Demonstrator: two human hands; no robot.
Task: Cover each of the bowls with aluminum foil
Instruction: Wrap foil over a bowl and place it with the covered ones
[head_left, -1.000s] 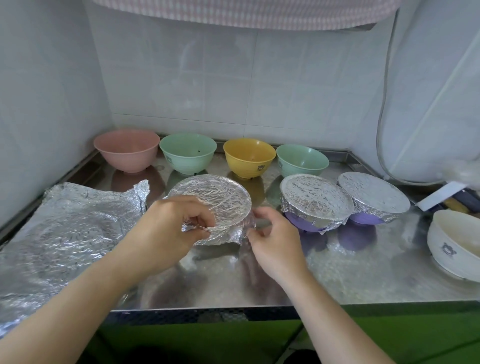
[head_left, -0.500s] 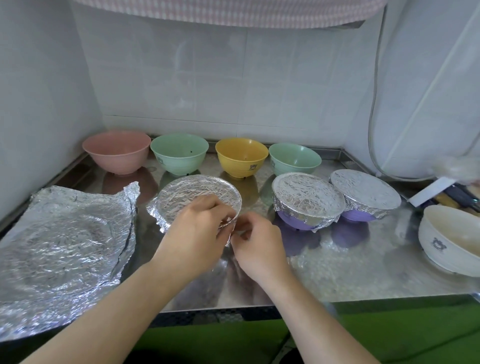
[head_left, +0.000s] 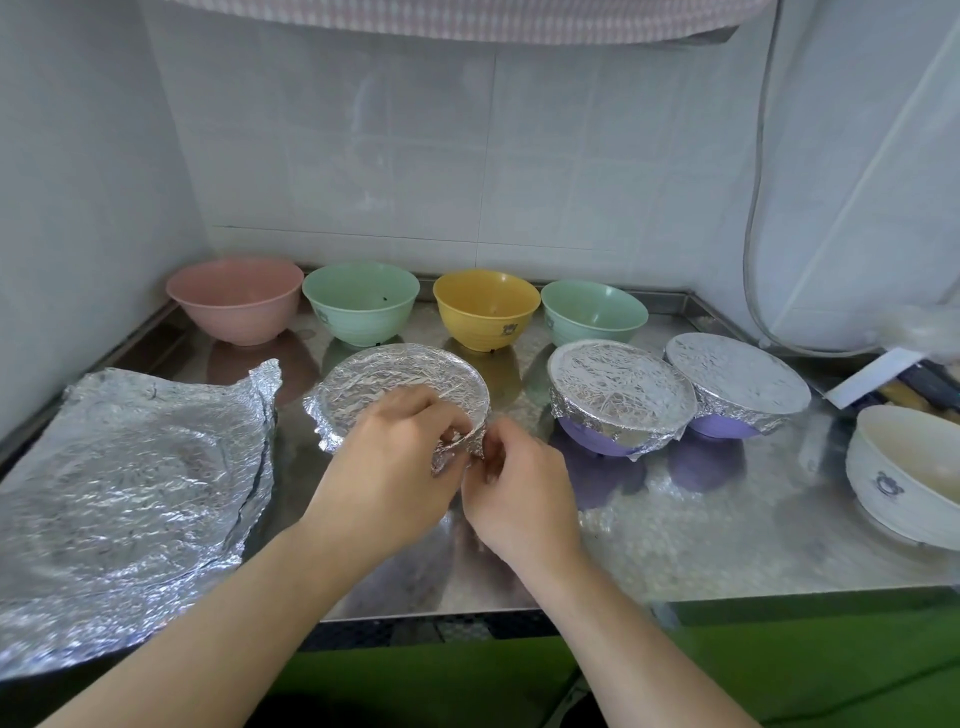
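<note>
A stainless-steel tabletop (head_left: 675, 545) fills the corner between white tiled walls. On its left lies a stack of crumpled aluminum foil sheets (head_left: 130, 493). At the right edge sits a white bowl (head_left: 904, 478) printed with a small bear emblem; no writing on it can be read. Along the back wall stand four uncovered bowls: a pink bowl (head_left: 236, 301), a mint-green bowl (head_left: 361, 301), a yellow bowl (head_left: 485, 306) with a small emblem too tiny to read, and a second green bowl (head_left: 592, 312). In front of them, two purple bowls are already covered: the nearer foil-covered purple bowl (head_left: 621, 397) and the farther foil-covered purple bowl (head_left: 737, 382), touching each other. The foil-wrapped bowl (head_left: 395, 384) being worked on sits centre, near the foil stack. The left hand (head_left: 387, 467) curls over its near rim, its grip clamped on the foil edge. The right hand (head_left: 519, 483) pinches the same foil fold just beside it.
</note>
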